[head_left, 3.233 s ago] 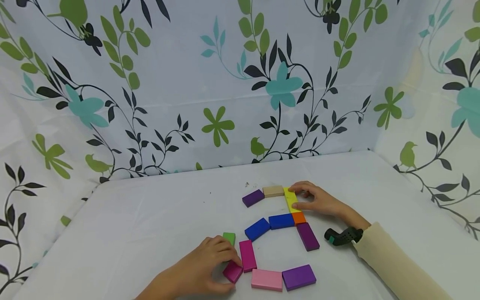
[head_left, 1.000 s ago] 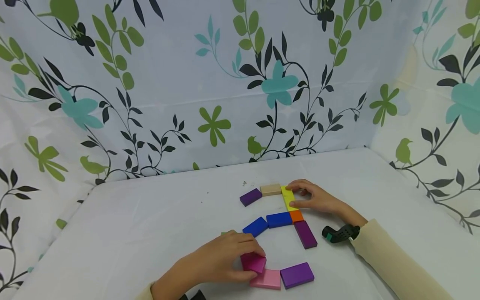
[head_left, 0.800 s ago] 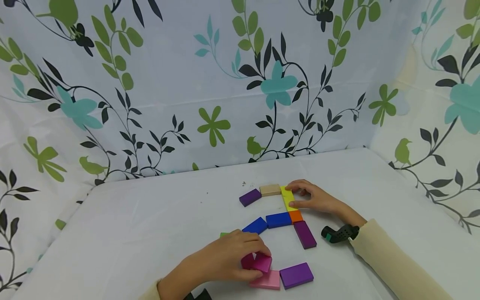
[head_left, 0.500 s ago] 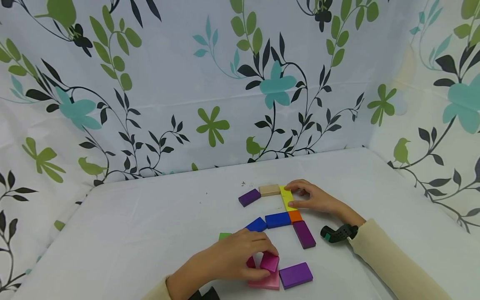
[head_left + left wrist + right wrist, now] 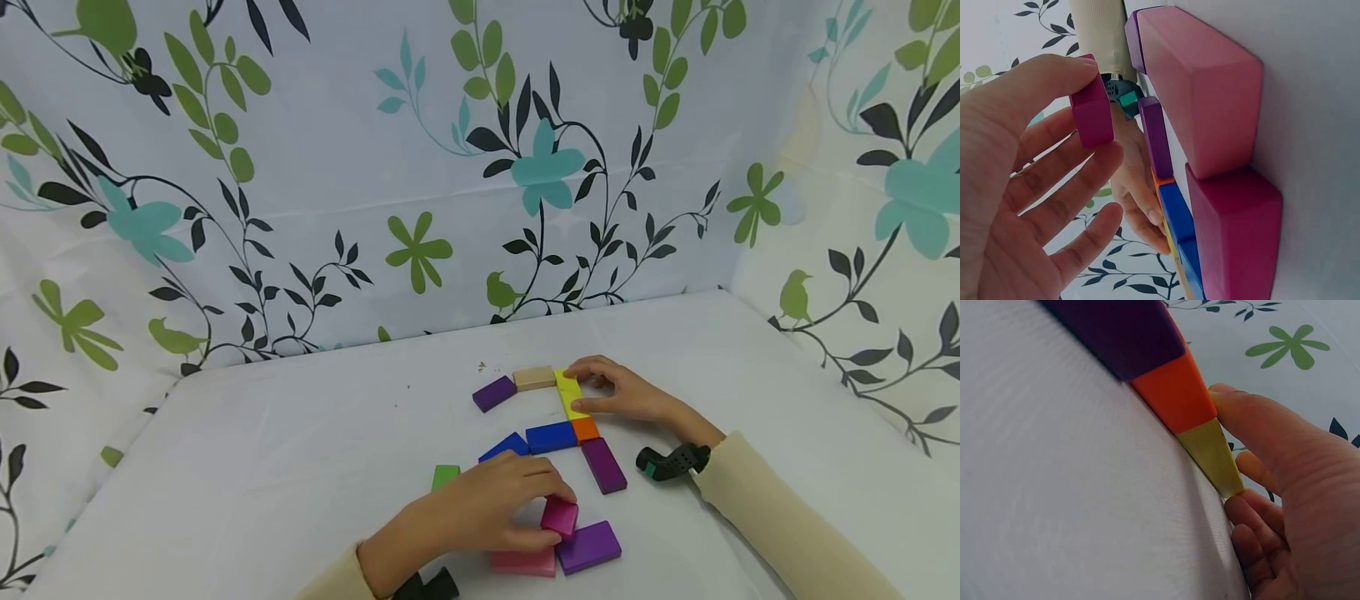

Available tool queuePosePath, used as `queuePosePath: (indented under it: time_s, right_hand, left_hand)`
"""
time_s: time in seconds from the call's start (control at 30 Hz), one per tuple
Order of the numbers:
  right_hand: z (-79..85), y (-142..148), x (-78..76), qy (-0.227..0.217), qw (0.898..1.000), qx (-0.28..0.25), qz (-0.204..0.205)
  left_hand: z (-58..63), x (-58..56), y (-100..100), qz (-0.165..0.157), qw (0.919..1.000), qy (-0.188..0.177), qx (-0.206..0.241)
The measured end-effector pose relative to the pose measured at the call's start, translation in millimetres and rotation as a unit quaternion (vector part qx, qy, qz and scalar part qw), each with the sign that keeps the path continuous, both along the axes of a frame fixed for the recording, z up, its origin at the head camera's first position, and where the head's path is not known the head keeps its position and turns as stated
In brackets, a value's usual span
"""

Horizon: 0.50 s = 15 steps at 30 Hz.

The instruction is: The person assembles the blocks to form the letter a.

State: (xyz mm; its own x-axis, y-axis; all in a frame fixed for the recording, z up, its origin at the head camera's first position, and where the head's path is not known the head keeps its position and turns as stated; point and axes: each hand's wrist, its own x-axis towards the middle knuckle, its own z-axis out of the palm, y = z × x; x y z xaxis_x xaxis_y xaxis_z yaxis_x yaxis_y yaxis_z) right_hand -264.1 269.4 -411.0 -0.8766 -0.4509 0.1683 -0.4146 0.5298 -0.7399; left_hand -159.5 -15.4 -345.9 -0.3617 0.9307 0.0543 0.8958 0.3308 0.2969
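Observation:
My left hand (image 5: pixel 491 504) pinches a small magenta block (image 5: pixel 559 517) between thumb and fingertips. In the left wrist view that block (image 5: pixel 1092 106) is held up off the table, the other fingers spread below it. From the head it overlaps the corner of a purple block (image 5: pixel 596 546), beside a pink block (image 5: pixel 522 565). A larger magenta block (image 5: pixel 1235 231) touches the pink one; the left hand hides it from the head view. At the far side my right hand (image 5: pixel 630 398) holds a yellow block (image 5: pixel 567 396) by thumb and index finger, its end against an orange block (image 5: pixel 585 429).
A curving row continues with a tan block (image 5: pixel 534 378), a dark purple block (image 5: pixel 494 393), a blue block (image 5: pixel 551 437), another blue block (image 5: pixel 504 446) partly behind the left hand, and a plum block (image 5: pixel 604 465). A green block (image 5: pixel 446 476) lies left. Patterned cloth (image 5: pixel 322 167) backs the white table.
The left hand has carried the small magenta block rightward from the row's left side, across the pink block to the purple one. The right hand stays at the yellow block.

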Motion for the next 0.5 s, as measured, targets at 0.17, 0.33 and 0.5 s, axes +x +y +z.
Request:
queuePosePath:
  time_s: [0.17,0.33,0.5]
  right_hand:
    - [1.6,0.3,0.6,0.000,1.000,-0.001,0.003]
    - [2.6,-0.6,1.2,-0.003,1.000,-0.002,0.002]
    - [2.5,-1.2,0.8,-0.002,1.000,-0.002,0.001]
  left_hand:
    - [1.5,0.4,8.7,-0.003,1.0000,-0.004,-0.002]
    - [1.3,0.7,16.7,-0.014,0.9997,-0.019,0.002]
    - [-1.3,0.2,23.3,-0.023,0.9996,-0.018,0.004]
